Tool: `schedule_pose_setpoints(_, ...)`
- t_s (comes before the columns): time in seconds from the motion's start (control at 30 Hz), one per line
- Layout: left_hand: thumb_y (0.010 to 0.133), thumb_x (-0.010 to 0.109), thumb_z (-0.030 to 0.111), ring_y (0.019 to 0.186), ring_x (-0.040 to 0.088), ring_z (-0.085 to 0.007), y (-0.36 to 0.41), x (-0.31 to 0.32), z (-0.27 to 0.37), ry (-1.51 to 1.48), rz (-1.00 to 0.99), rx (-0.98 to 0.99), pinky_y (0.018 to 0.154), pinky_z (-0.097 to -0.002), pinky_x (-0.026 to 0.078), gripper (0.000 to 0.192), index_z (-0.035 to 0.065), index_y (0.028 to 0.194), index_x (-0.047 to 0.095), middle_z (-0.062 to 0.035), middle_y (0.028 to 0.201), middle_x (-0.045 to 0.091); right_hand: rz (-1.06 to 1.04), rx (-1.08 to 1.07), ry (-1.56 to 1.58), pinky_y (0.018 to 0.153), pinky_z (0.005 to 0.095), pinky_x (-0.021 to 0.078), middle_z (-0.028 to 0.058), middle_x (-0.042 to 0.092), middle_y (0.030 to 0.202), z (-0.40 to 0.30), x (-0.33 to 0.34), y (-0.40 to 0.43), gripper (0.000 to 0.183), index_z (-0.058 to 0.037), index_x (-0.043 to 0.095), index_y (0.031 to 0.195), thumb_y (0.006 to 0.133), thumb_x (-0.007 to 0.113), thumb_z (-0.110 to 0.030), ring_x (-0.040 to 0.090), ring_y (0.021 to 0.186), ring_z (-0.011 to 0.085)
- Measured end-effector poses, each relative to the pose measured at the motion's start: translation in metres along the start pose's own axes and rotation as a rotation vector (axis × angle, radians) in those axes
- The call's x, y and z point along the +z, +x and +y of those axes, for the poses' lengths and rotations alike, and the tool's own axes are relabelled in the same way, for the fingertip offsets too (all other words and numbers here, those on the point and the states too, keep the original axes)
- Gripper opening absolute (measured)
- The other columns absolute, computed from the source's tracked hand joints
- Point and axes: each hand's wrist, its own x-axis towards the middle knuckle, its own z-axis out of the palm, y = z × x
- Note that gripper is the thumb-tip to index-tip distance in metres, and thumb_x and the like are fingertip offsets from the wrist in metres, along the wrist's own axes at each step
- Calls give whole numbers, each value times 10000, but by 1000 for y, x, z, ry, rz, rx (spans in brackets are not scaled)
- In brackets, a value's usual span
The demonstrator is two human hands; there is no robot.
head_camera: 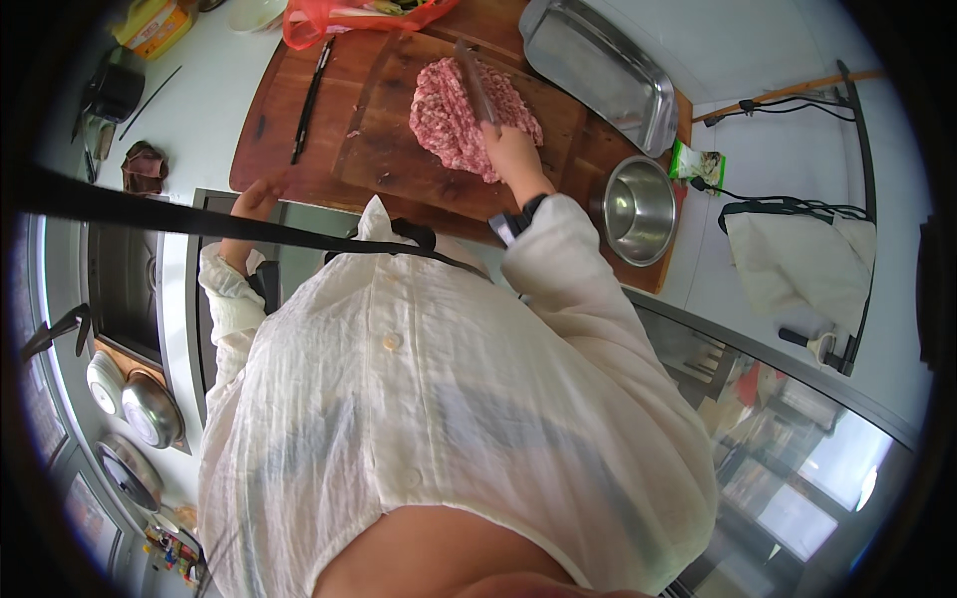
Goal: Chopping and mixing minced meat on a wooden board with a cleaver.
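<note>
My right hand [514, 153] grips a kitchen knife, its fingers hiding the handle. The blade [476, 86] points away from me, over a flattened mound of minced raw meat [445, 112]. Motion blurs the blade, so I cannot tell how deep it sits in the meat. The mound lies on a wooden chopping board [374, 142]. Beside the board's front left edge is my left hand [258, 196], holding nothing, fingers loosely bent and apart. A pair of dark chopsticks [310, 105] lies on the wood ahead of it.
A steel bowl [641, 211] and a rectangular metal tray [605, 75] stand at the right. Behind the meat is a red plastic bag [329, 19] with vegetables. A green packet [699, 166] and a cloth bag [800, 258] lie farther right. A sink [123, 284] is at the left.
</note>
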Motion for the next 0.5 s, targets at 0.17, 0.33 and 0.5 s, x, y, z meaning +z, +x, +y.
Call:
schedule_pose_setpoints(0.17,866,479,86,885,514,-92,-7,-3,-3,-13,37,-59,791,-209,387,268,-13,1114,503,-52,982,591,-339,236,205,642,437,446,230,578,687,-27,-28,12,472,25,589,732,842,420,-401,569,698,389)
schedule_pose_setpoints(0.33,868,481,103,881,519,-99,-10,-1,-5,-8,64,-55,783,-216,392,234,-23,1061,521,-57,949,601,-95,-17,-16,551,376,447,159,571,597,-19,-12,15,453,2,579,705,849,411,-393,570,543,286)
schedule_pose_setpoints(0.5,860,493,110,859,535,-112,-8,-10,-22,53,-1,-26,775,-224,400,209,-17,1020,536,-60,910,607,-63,46,58,582,385,459,167,579,583,-28,-6,-12,441,-13,612,713,834,429,-395,585,528,299)
